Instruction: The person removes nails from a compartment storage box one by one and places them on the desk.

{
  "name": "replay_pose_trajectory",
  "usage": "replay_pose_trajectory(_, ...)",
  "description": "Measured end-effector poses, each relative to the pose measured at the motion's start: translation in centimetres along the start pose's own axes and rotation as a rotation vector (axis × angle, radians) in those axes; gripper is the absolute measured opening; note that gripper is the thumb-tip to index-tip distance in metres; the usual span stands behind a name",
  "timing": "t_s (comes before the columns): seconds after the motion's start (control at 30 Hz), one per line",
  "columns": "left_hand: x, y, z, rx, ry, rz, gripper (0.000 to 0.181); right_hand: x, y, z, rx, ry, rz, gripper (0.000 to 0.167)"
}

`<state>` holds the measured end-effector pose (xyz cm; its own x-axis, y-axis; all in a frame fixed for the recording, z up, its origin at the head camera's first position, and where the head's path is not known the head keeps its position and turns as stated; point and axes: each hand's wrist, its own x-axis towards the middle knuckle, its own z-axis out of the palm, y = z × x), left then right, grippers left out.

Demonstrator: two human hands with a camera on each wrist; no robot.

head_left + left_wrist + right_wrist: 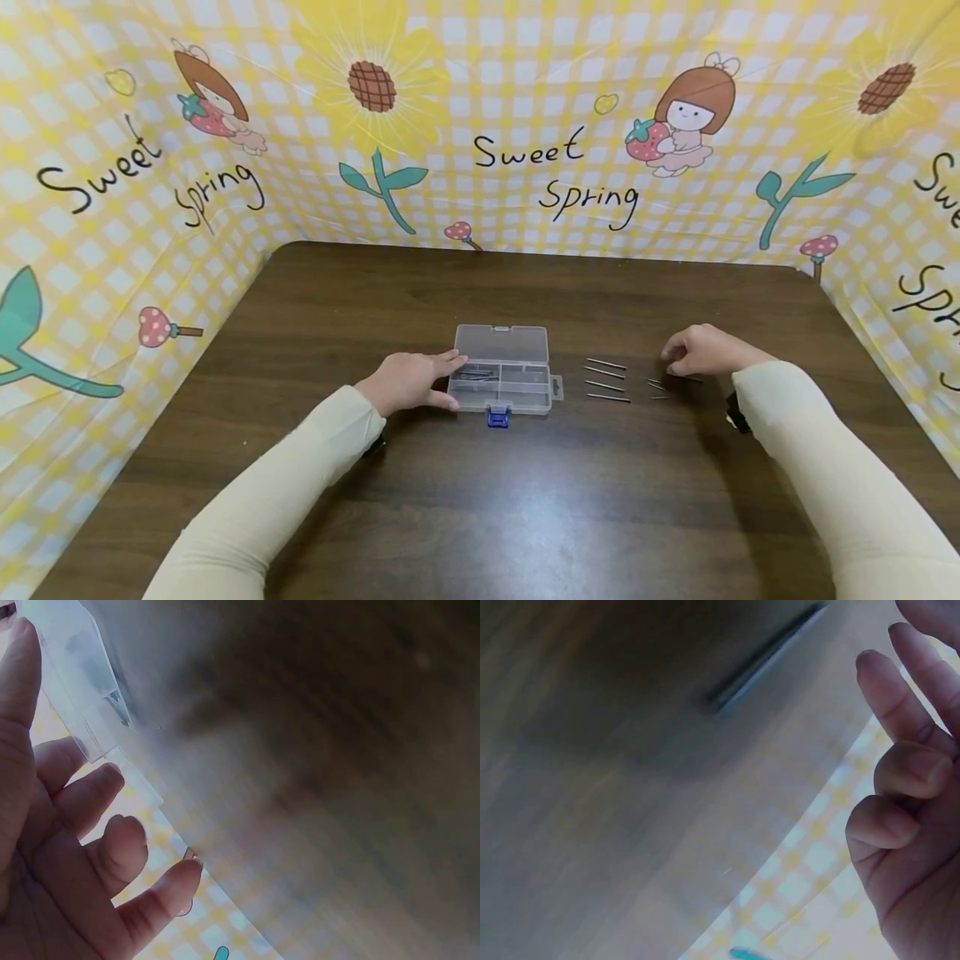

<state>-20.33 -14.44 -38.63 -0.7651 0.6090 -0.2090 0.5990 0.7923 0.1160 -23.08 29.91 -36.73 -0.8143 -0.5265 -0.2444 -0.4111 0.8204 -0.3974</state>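
Note:
A clear plastic compartment box (525, 400) stands with its lid (501, 343) raised at the back and a blue latch (498, 417) at the front. Several thin metal rods (477, 374) lie in a left compartment. My left hand (408, 382) grips the box's left end, thumb at the front and fingers farther back. To the right, my right hand (705, 350) hovers low over the table, fingers pointing down, nothing visible between them. One dark metal rod (765, 660) lies below it, apart from the fingertips in the right wrist view.
Several longer metal rods (607, 385) lie in a column right of the box. Smaller, thinner ones (656, 386) lie between these and my right hand. A yellow checked cloth (510, 108) walls the back and sides of the brown table (450, 517).

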Motion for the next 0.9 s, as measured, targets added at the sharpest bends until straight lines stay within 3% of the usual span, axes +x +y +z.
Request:
replay_pose_trajectory(0.2,0.2,0.3,0.0,0.069,0.021,0.043,0.08,2.4,-2.7,0.0,-0.009,-0.011,-0.065,0.025)
replay_pose_trajectory(0.43,-0.6,0.0,-0.1,0.106,0.068,0.055,0.079,7.1,-8.1,0.3,-0.043,-0.027,-0.186,0.026)
replay_pose_trajectory(0.7,-0.9,0.1,0.1,0.1,0.113,0.07,0.075,11.1,-14.9,1.0,-0.073,-0.107,-0.245,0.028)
replay_pose_trajectory(0.9,-1.2,0.2,0.1,0.074,0.133,0.065,0.074,13.1,-18.5,1.4,-0.125,-0.162,-0.295,0.025)
